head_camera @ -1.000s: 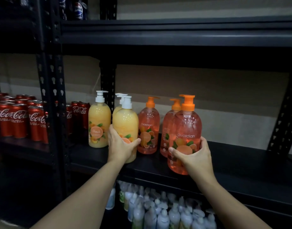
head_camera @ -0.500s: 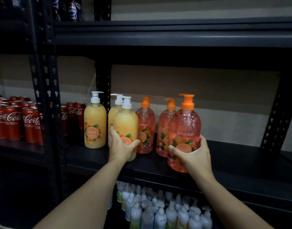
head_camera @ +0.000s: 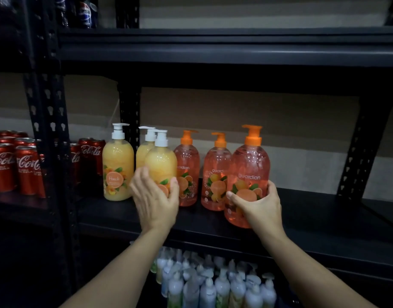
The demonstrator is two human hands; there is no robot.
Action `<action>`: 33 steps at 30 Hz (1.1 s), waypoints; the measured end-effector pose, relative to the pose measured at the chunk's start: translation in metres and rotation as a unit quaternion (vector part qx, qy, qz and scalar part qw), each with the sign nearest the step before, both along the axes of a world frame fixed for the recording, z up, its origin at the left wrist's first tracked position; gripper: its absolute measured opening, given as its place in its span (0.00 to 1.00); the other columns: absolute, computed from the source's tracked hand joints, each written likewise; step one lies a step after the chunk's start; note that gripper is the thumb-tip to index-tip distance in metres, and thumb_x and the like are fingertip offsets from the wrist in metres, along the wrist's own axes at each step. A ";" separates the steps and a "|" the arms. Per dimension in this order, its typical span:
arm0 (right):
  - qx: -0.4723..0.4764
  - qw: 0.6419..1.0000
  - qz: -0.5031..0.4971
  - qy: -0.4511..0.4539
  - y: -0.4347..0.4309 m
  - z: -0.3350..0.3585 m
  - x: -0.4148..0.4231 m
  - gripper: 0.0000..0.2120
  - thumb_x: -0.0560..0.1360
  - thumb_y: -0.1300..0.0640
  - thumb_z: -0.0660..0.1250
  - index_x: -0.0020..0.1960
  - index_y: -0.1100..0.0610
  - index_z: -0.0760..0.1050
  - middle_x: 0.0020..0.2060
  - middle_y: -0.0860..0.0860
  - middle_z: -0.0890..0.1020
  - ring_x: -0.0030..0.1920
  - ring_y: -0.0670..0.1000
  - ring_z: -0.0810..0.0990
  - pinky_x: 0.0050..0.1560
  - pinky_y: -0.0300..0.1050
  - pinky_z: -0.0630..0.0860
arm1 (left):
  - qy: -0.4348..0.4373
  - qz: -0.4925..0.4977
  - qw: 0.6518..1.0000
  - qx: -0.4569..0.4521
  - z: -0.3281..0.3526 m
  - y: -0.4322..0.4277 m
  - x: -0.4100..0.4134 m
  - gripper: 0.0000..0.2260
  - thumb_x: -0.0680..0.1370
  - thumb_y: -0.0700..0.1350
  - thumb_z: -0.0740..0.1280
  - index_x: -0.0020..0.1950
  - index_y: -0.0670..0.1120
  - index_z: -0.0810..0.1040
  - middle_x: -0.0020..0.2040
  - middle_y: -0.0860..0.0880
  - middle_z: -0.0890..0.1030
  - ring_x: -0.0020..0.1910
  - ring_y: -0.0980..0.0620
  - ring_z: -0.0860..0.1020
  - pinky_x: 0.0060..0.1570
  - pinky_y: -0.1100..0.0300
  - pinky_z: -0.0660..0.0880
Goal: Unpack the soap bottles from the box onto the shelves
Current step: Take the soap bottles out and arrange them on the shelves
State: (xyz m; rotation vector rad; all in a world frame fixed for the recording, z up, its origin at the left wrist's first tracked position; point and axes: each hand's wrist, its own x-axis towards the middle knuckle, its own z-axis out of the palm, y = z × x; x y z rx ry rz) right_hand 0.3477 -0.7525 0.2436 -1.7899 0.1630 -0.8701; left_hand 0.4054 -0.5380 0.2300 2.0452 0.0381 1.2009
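while right grip (head_camera: 260, 207) holds orange bottle (head_camera: 250, 165), upright

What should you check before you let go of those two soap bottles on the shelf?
1. Right hand grips the front orange bottle: ok.
2. Left hand curls round the front yellow bottle: ok, though blurred.
3. Both bottles upright: ok.
4. Orange bottle's base flat on the shelf: cannot tell, the hand hides part of it.
5. Yellow bottle's base down on the shelf: cannot tell, hidden by the hand.
6. Bare shelf room right of the orange bottle: ok.
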 end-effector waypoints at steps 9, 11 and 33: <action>-0.010 0.999 -0.049 -0.010 -0.035 0.025 0.016 0.42 0.57 0.43 0.83 0.65 0.53 0.68 0.53 0.46 0.77 0.55 0.48 0.76 0.55 0.46 0.75 | 0.048 -0.207 0.961 0.179 -0.004 -0.075 -0.012 0.30 0.77 0.65 0.56 0.70 0.45 0.63 0.63 0.51 0.67 0.64 0.53 0.67 0.62 0.58 0.69; -0.011 0.998 -0.058 -0.013 -0.040 0.026 0.021 0.44 0.57 0.43 0.83 0.67 0.54 0.69 0.53 0.46 0.77 0.55 0.48 0.76 0.55 0.46 0.75 | 0.126 -0.195 0.956 0.181 -0.013 -0.084 -0.010 0.37 0.75 0.69 0.55 0.73 0.43 0.60 0.67 0.49 0.65 0.69 0.50 0.64 0.68 0.54 0.65; 0.019 0.998 -0.030 0.053 -0.045 -0.026 0.075 0.47 0.60 0.47 0.83 0.72 0.52 0.63 0.60 0.50 0.76 0.59 0.50 0.75 0.57 0.45 0.73 | 0.359 -0.086 0.856 0.362 -0.044 -0.098 -0.012 0.56 0.66 0.80 0.41 0.78 0.37 0.53 0.78 0.41 0.55 0.78 0.45 0.51 0.75 0.47 0.49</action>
